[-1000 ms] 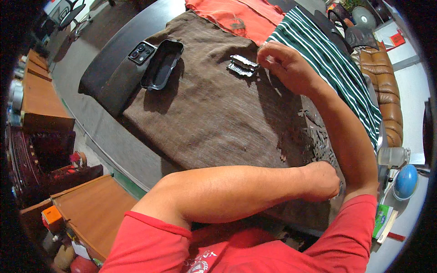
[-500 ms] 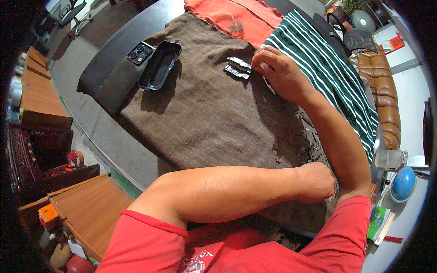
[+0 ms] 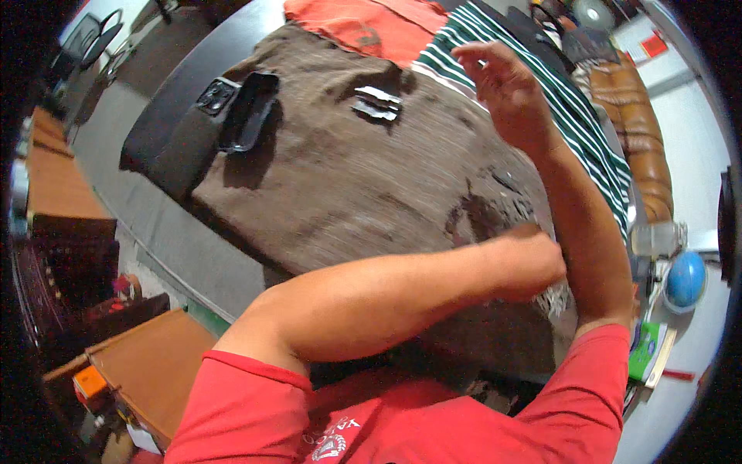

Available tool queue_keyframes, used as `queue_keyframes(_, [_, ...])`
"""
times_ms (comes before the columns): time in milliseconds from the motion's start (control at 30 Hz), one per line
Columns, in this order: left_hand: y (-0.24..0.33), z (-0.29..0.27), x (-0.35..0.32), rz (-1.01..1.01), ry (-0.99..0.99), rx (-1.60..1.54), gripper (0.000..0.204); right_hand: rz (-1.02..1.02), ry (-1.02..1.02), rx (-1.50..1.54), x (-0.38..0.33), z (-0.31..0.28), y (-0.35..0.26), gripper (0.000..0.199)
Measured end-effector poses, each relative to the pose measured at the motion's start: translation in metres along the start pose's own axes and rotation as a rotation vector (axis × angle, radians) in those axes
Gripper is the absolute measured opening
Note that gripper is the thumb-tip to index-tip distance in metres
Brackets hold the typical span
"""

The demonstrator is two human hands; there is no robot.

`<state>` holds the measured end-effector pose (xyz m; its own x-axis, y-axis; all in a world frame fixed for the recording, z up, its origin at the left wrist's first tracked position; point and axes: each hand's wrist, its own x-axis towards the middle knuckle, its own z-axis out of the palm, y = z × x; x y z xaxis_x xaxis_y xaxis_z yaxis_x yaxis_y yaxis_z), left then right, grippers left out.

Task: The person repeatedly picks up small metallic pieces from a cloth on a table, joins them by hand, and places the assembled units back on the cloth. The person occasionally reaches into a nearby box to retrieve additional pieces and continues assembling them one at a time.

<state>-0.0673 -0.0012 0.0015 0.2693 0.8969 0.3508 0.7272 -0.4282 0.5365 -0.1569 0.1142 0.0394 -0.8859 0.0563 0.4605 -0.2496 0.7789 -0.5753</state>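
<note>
two silvery strips (image 3: 377, 95) are lying on brown cloth (image 3: 309, 178), long axes running roughly left-right, left of the nearer right hand (image 3: 504, 91), its fingers half-curling, while the left hand (image 3: 529, 263) is bunching closed, both holds unclear.

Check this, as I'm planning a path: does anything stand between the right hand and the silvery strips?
Nothing visible does: only cloth lies between the right hand and the silvery strips. The left hand sits off that line.
</note>
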Motion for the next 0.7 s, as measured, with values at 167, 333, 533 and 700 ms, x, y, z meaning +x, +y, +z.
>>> queue_keyframes(167, [-0.023,-0.02,0.004,-0.279,0.356,0.038,0.016,0.152,0.189,-0.007,-0.059,-0.093,-0.023,0.027])
queue_keyframes(333, [-0.038,-0.028,0.002,-0.251,0.563,-0.032,0.022,0.411,0.327,-0.178,-0.185,-0.155,-0.06,0.026])
queue_keyframes(533, [-0.031,-0.02,0.004,-0.255,0.497,-0.023,0.02,0.776,0.434,-0.283,-0.36,-0.166,-0.087,0.015])
queue_keyframes(700, [-0.031,-0.022,0.004,-0.339,0.507,0.016,0.021,0.858,0.505,-0.41,-0.43,-0.147,-0.093,0.016])
